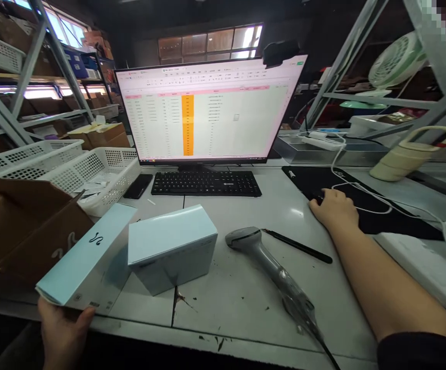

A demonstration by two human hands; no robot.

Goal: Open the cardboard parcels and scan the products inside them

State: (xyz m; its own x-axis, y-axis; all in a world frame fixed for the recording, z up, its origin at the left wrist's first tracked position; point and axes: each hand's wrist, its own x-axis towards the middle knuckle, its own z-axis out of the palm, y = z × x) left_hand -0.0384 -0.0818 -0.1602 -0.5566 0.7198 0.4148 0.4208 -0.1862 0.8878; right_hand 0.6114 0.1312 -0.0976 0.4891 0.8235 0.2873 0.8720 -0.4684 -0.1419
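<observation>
My left hand [64, 329] grips the near end of a long pale blue box [92, 257] with a black squiggle logo, thumb on one side and fingers on the other. Just right of it a second pale blue box [172, 246] sits on the desk. My right hand [334, 208] is wrapped over a dark computer mouse [317, 196], mostly hidden under the fingers, on a black mouse pad [385, 223]. Between my hands lie a grey barcode scanner [269, 272] and a black pen-like stick [298, 245].
A monitor [269, 110] shows a spreadsheet, behind a black keyboard [205, 183]. A phone [138, 186], white baskets [80, 172] and an open cardboard box [26, 231] are at left. To the right are white cables [361, 191], a power strip [423, 262] and a cream cup [400, 156].
</observation>
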